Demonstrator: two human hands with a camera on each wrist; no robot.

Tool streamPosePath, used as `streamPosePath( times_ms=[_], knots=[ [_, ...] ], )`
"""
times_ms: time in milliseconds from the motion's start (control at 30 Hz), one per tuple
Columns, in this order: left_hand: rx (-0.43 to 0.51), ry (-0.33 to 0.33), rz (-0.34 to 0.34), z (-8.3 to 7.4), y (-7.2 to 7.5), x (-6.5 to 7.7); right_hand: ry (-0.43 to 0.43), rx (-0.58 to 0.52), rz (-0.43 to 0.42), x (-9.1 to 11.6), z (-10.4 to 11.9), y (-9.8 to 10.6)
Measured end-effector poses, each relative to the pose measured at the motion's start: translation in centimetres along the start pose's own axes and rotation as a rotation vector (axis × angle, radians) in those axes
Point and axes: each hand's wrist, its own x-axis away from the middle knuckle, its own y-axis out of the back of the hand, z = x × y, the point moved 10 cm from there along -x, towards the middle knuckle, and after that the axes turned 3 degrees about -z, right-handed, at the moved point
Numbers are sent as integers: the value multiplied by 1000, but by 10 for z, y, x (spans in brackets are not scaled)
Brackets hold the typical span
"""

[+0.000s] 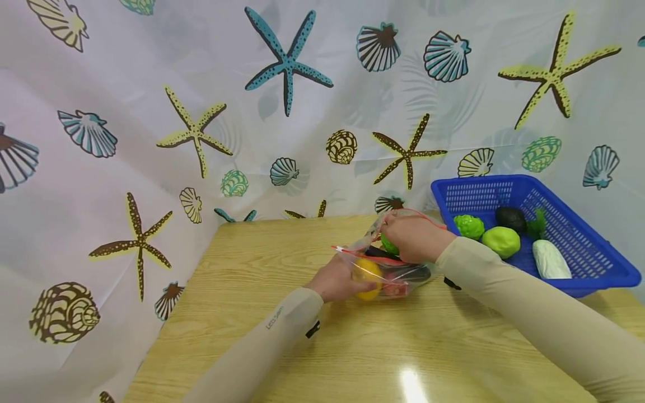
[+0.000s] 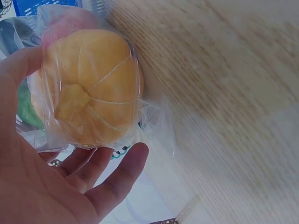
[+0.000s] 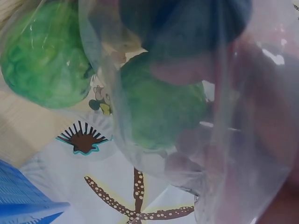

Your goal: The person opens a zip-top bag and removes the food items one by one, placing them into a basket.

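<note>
A clear zip bag with a red-orange seal lies mouth-up on the table. Inside it are a yellow-orange toy pumpkin, a pinkish-red item and a long dark item. My left hand grips the bag round the pumpkin, thumb on one side and fingers below. My right hand reaches into the bag's mouth and holds a bumpy green vegetable, partly hidden by its fingers and blurred through the plastic. Another bumpy green piece shows beside it in the right wrist view.
A blue plastic basket stands at the right. In it are a bumpy green vegetable, a smooth light-green fruit, a dark avocado, a leafy green piece and a pale cabbage. A patterned curtain hangs behind the wooden table.
</note>
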Motion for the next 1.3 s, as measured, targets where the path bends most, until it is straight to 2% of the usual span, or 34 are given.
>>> streamPosePath(
  times_ms=[267, 433, 567, 667, 800, 900, 1133, 1200, 1300],
  knots=[
    [-16, 4, -7, 2, -1, 0, -10, -17, -18, 4, 3, 10],
    [41, -49, -42, -3, 2, -3, 17, -45, -58, 10, 7, 20],
    [76, -73, -46, -4, 3, -5, 51, -136, -131, 19, 9, 36],
    [104, -54, -11, -2, -1, -6, 46, -274, -167, 28, 5, 52],
    [125, -35, 20, 0, -4, -6, 6, -437, -195, 39, -6, 70],
    [108, -19, 18, -2, -6, -7, -41, -484, -205, 52, -19, 84],
    [42, 40, 6, 2, -7, -5, -140, -460, -242, 93, -59, 113],
    [36, 50, 4, 4, -7, -5, -177, -454, -234, 105, -71, 114],
    [30, 59, 2, 6, -6, -5, -251, -436, -165, 121, -91, 101]
  ],
)
